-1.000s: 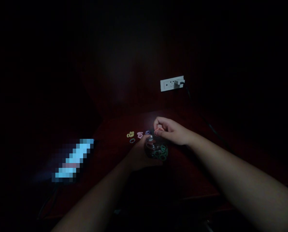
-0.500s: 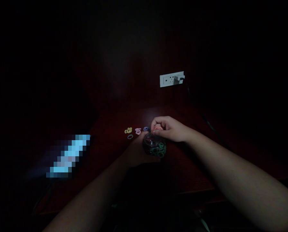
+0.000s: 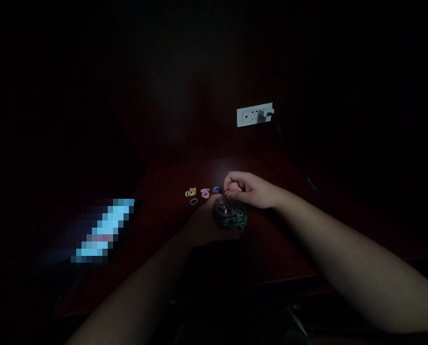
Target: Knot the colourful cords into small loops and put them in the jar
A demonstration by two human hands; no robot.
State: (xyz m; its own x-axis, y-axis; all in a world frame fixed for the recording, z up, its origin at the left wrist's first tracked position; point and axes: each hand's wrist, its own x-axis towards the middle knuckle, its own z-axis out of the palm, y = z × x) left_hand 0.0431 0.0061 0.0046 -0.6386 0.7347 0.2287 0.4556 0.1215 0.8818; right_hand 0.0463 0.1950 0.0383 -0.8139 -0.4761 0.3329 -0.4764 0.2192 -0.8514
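A clear jar (image 3: 224, 219) with several green hair ties (image 3: 240, 224) inside is in the grip of my left hand (image 3: 206, 221), whose fingers go around it out of sight. Just above the jar's mouth, my right hand (image 3: 252, 190) pinches some orange-pink hair ties (image 3: 233, 191) between thumb and fingers. On the table behind my left hand lie small groups of yellow hair ties (image 3: 191, 192), pink hair ties (image 3: 205, 193) and purple hair ties (image 3: 217, 190). One greyish-blue hair tie (image 3: 193, 201) is nearer to me.
The dark red table (image 3: 163, 179) meets a wall at the back. A white socket (image 3: 250, 116) there holds a plug with a cable (image 3: 309, 182) running down to the right. At left is a bright pixelated screen (image 3: 104, 230). Much of the surroundings is too dark to make out.
The view has shifted slightly. Both hands keep their hold, and the jar appears tilted or turned a little, its mouth showing more clearly.
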